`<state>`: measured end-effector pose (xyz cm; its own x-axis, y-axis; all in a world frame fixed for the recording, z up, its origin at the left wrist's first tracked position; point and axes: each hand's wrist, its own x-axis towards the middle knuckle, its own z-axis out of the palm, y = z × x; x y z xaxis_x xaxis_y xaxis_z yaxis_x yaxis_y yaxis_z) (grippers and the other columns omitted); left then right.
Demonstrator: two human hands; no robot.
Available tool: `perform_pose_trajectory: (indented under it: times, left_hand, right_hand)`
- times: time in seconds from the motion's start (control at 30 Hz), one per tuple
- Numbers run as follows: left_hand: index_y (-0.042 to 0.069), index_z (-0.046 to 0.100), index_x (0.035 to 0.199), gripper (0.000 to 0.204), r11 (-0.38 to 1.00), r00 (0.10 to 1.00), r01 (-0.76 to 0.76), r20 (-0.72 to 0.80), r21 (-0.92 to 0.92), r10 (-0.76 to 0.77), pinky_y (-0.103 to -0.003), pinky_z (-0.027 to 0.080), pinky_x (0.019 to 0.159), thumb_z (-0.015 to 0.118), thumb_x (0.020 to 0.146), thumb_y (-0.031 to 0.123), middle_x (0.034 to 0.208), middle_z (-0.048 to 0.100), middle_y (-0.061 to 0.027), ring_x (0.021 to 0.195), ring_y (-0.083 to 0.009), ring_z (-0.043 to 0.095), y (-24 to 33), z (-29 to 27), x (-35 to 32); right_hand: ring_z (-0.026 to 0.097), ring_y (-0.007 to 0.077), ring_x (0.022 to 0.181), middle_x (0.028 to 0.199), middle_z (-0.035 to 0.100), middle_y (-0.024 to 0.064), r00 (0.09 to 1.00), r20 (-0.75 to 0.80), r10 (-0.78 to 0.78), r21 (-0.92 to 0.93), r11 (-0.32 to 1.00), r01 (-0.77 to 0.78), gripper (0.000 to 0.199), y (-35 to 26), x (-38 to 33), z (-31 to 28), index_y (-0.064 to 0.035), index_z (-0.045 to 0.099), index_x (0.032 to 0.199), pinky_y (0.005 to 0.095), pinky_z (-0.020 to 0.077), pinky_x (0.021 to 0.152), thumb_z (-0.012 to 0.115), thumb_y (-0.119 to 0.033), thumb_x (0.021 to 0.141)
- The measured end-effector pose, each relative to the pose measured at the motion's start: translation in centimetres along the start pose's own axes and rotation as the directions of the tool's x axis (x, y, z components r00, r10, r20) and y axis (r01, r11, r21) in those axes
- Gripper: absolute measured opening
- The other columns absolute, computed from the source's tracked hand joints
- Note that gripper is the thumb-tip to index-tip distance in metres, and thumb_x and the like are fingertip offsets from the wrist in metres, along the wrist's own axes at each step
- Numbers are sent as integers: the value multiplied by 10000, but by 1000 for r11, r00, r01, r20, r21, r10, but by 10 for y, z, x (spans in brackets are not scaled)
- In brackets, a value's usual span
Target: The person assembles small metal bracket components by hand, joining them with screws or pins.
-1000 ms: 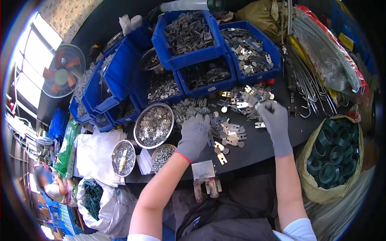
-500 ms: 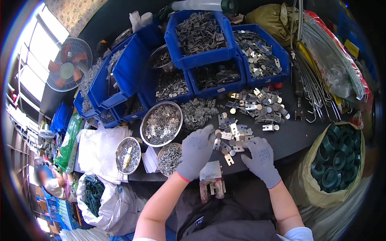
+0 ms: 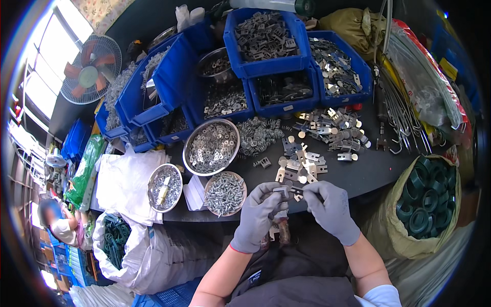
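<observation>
Both hands wear grey knit gloves and meet at the near edge of a dark table [image 3: 368, 176]. My left hand [image 3: 259, 215] pinches a small metal bracket [image 3: 282, 191] between thumb and fingers. My right hand [image 3: 331, 209] holds a thin dark screw-like part [image 3: 298, 191] against that bracket. Just beyond the hands lies a loose heap of stamped metal brackets [image 3: 302, 163]. A small bowl of screws [image 3: 225, 193] stands just left of my left hand.
Blue bins [image 3: 266, 36] of metal parts fill the back of the table. A steel bowl of washers [image 3: 211, 147] and a smaller bowl [image 3: 164, 187] stand at left. A sack of dark green rings [image 3: 427, 197] sits at right, a fan [image 3: 91, 69] at far left, a person [image 3: 57, 225] lower left.
My right hand came back from the far bracket pile to the table's near edge. Both hands have drawn together and now hold small parts between them.
</observation>
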<state>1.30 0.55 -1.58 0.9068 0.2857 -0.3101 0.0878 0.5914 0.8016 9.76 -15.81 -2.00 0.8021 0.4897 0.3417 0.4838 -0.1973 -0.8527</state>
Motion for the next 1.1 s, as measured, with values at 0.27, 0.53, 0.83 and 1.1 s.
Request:
perform_pose_trajectory:
  times: [0.27,0.53,0.83,1.1]
  left_hand:
    - [-19,530,1189,271,940,997,-63,66,336,44,-249,544,736,562,931,59,1034,669,-92,883,-113,642,-7,-2,-12]
    - [-43,554,1154,247,936,979,83,146,341,-140,-246,535,768,575,932,63,1037,664,-101,926,-129,646,0,17,-13]
    - [-2,555,1194,374,230,893,-305,194,924,406,-308,536,721,652,878,174,1148,594,-146,809,-226,662,-12,13,53]
    - [40,550,996,194,-320,895,59,92,946,436,-423,544,693,598,845,152,1121,528,-154,868,-336,648,-20,-17,98]
  right_hand:
    - [640,233,638,747,653,117,961,273,-31,-35,999,42,86,-8,-2,-27,-45,672,876,322,481,567,637,-117,846]
    - [641,108,627,780,684,83,682,524,511,460,504,-731,141,0,-27,-56,33,659,905,214,477,531,644,-61,802]
    - [576,66,536,662,640,29,846,75,527,414,756,-508,120,39,31,-35,-30,619,766,195,410,478,634,-119,844]
    - [661,295,836,820,679,138,873,-416,255,-408,805,-430,302,128,147,-66,-79,682,907,412,491,740,642,-362,809]
